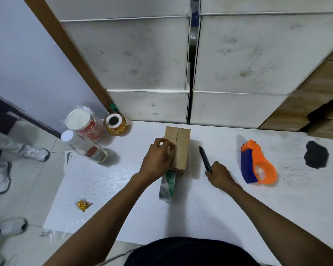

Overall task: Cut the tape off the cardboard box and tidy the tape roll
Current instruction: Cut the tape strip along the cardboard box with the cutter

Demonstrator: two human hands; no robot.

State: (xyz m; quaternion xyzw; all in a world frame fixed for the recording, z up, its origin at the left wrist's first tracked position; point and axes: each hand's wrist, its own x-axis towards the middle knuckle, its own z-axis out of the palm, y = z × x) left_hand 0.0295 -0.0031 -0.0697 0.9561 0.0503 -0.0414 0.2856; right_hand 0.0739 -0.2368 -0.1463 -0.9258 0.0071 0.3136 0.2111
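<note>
A small brown cardboard box (181,146) lies in the middle of the white table (200,212). A strip of clear tape with green print (168,186) hangs from its near end onto the table. My left hand (158,160) rests on the left half of the box top, fingers curled. My right hand (218,174) lies to the right of the box and grips the near end of a black pen-like cutter (204,159), whose tip points away from me. An orange and blue tape dispenser (258,166) sits further right.
Two plastic bottles (85,139) and a yellow label roll (114,123) stand at the table's far left corner. A yellow wrapper (82,204) lies near left, a black lump (315,157) at far right. White boxes (229,64) are stacked behind. Another person's shoes (35,153) are on the floor left.
</note>
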